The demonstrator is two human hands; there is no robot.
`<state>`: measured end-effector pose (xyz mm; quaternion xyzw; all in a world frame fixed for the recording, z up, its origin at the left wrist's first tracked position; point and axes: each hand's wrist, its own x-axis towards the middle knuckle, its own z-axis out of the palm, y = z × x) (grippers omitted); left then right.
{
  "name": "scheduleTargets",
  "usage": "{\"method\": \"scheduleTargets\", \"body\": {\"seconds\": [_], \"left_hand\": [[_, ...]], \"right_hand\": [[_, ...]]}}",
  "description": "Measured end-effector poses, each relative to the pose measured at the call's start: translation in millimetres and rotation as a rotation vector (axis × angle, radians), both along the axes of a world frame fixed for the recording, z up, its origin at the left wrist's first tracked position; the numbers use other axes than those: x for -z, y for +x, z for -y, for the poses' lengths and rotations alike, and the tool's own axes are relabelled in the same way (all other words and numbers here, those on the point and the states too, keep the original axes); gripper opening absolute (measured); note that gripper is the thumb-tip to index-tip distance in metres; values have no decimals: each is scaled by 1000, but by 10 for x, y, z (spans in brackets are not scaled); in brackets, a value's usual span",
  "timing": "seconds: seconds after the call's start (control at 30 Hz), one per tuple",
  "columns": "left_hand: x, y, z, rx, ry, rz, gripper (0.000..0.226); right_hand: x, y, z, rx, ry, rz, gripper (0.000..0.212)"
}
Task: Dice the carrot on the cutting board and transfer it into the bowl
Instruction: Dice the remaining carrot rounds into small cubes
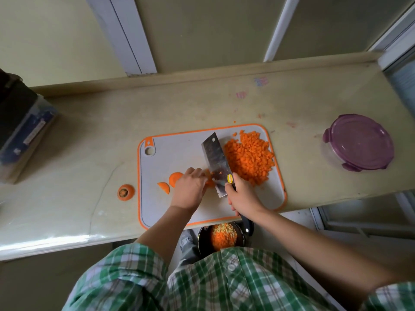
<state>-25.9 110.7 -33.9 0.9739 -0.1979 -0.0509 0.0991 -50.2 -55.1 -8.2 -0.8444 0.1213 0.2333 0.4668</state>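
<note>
A grey cutting board (179, 144) with an orange rim lies on the counter. A heap of diced carrot (249, 158) covers its right side. My right hand (242, 196) grips the black handle of a cleaver (215, 158), whose blade stands on the board beside the heap. My left hand (190, 187) holds down carrot pieces (210, 179) against the blade, fingers curled over them. Two carrot slices (174, 177) lie to the left of that hand. A dark bowl (241, 240) with diced carrot and pale bits sits below the counter edge, partly hidden by my shirt.
A carrot top (126, 192) lies on the counter left of the board. A purple lidded container (359, 142) stands at the right. A dark box (20, 124) sits at the far left. The counter's front edge runs just under the board.
</note>
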Motion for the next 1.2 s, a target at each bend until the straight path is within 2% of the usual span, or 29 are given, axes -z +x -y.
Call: {"method": "scheduleTargets", "body": {"seconds": [0.27, 0.47, 0.6, 0.73, 0.87, 0.97, 1.1, 1.2], "left_hand": [[2, 31, 41, 90, 158, 24, 28], [11, 57, 37, 100, 140, 57, 29], [52, 60, 47, 74, 78, 60, 27], [34, 76, 18, -16, -72, 4, 14], [-30, 179, 72, -118, -135, -4, 21], [-77, 335, 209, -82, -69, -23, 27], [-100, 464, 316, 22, 159, -32, 25], [-84, 499, 325, 15, 197, -38, 21]], "right_hand": [[-3, -2, 24, 25, 23, -41, 12], [0, -2, 292, 89, -38, -17, 11], [-12, 37, 364, 128, -45, 11, 10], [-49, 77, 333, 123, 11, 13, 15], [-43, 93, 348, 122, -4, 26, 18], [-38, 99, 379, 100, -18, 47, 15], [-50, 106, 411, 94, 1, 54, 19], [-50, 124, 437, 94, 1, 53, 18]]}}
